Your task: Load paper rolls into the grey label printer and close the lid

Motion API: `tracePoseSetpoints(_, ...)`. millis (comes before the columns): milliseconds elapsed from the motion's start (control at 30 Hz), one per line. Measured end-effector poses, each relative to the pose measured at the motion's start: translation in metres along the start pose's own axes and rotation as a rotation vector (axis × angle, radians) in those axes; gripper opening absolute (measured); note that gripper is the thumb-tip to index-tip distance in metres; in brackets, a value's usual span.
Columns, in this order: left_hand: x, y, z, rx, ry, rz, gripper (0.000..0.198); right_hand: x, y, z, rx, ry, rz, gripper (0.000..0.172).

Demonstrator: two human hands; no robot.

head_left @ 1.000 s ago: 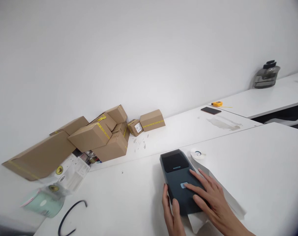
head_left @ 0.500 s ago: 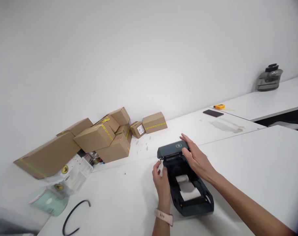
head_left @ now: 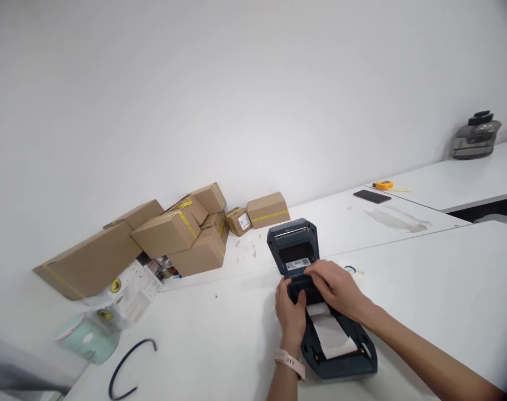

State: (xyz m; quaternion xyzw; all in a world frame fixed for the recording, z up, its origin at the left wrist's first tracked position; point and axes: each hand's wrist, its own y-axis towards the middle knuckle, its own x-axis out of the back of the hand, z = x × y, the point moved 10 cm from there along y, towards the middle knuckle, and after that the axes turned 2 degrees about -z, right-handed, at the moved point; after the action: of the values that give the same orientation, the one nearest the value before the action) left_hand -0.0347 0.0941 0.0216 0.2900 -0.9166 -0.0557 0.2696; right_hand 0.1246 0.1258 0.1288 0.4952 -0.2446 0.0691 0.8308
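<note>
A dark label printer [head_left: 341, 370] lies on the white table with its lid [head_left: 293, 236] tipped up and back. White label paper [head_left: 331, 331] sits in its inner bay, and a printed sticker shows inside the lid. My left hand [head_left: 292, 314], a pink watch band at its wrist, grips the printer's left side close to the hinge, its thumb bent over the inside. My right hand [head_left: 337, 289] reaches across the right side, fingers curled together at the hinge area. What its fingertips hold, if anything, is hidden.
Cardboard boxes [head_left: 165, 234] are stacked by the wall at the left, near a mint-green pouch [head_left: 88, 340]. A curved black strip [head_left: 122, 367] lies at the front left. Further right are a phone [head_left: 372, 196], a yellow tape measure [head_left: 383, 185] and a dark clear container [head_left: 474, 136].
The printer's lid has swung further up and back, showing its inside. My right hand has left the lid and come down to the hinge. My left hand now grips the printer's side.
</note>
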Motion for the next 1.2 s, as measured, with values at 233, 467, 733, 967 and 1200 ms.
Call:
tracePoseSetpoints(233,-0.002,-0.002,-0.01,-0.016,0.032,0.043,0.071,-0.101,-0.055,-0.012,0.158,-0.299,0.825,0.027)
tracePoseSetpoints(467,-0.001,0.01,-0.033,-0.066,0.256,0.181,0.093,-0.107,-0.057,-0.01,0.158,-0.26,0.927,0.03)
tracePoseSetpoints(733,-0.004,0.026,-0.021,0.009,0.348,0.383,0.099,-0.102,-0.055,-0.009,0.101,-0.199,0.943,0.027)
tracePoseSetpoints(967,-0.005,0.029,-0.02,-0.013,0.312,0.416,0.101,-0.106,-0.055,-0.013,0.046,-0.136,0.973,0.023)
tracePoseSetpoints(1200,-0.003,0.024,-0.022,-0.043,0.25,0.398,0.099,-0.096,-0.046,-0.017,-0.052,-0.016,0.998,0.025)
